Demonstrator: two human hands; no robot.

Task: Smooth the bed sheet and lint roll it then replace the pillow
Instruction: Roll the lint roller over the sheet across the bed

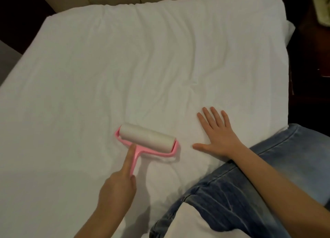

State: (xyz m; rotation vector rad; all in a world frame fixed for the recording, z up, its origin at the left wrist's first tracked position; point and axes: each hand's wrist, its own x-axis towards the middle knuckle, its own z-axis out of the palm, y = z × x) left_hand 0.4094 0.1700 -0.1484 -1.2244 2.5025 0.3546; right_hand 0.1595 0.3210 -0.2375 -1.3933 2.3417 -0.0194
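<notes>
left grip (pixel 117 186) curls round the handle of the pink lint roller (pixel 147 138), forefinger along it; right grip (pixel 217 137) lies flat, fingers spread, on the creased white bed sheet (pixel 142 68).

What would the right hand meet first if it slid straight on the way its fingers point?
Nothing solid, as far as the picture shows: the right hand lies flat on the bed sheet, and only creases lie ahead up to the far edge.
</notes>
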